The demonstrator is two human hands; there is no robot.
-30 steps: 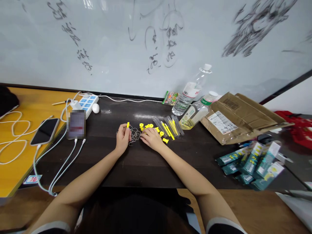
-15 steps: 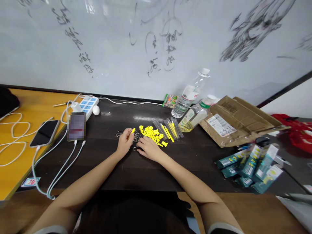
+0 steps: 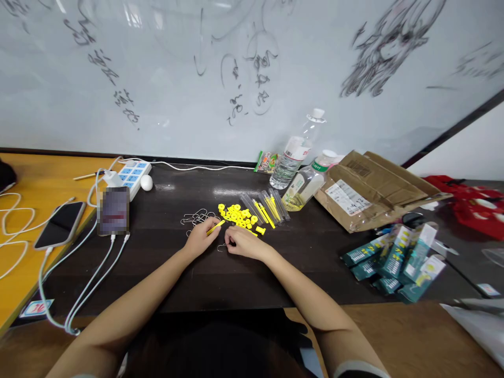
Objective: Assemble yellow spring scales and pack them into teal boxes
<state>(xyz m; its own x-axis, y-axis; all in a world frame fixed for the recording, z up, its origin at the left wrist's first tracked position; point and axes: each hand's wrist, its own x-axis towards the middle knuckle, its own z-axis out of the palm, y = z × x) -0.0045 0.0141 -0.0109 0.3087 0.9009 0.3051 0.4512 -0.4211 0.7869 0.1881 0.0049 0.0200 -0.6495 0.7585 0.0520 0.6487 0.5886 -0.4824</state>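
Beyond the left hand (image 3: 200, 239), the loose wire pieces (image 3: 199, 215) lie across each other, so they might tangle if a finger or sleeve drags one. The left hand itself is closed around a narrow yellow piece (image 3: 216, 227), which sticks out toward the right hand (image 3: 244, 243); since only its end seems gripped, it could turn or slip if pushed from the side. Between the hands and a little nearer to the body, a thin wire hook (image 3: 221, 247) meets the right fingertips, which are pinched together and appear to grasp it; so slender a thing could roll away, or its end could prick a finger, if the pinch is careless. Just beyond the right hand, the small yellow parts (image 3: 237, 214) might scatter if the knuckles brush them. Compared with half a second ago, the left hand shows more of the wires beyond it, its yellow piece leans flatter, and the right fingers, spread then, are now gathered.
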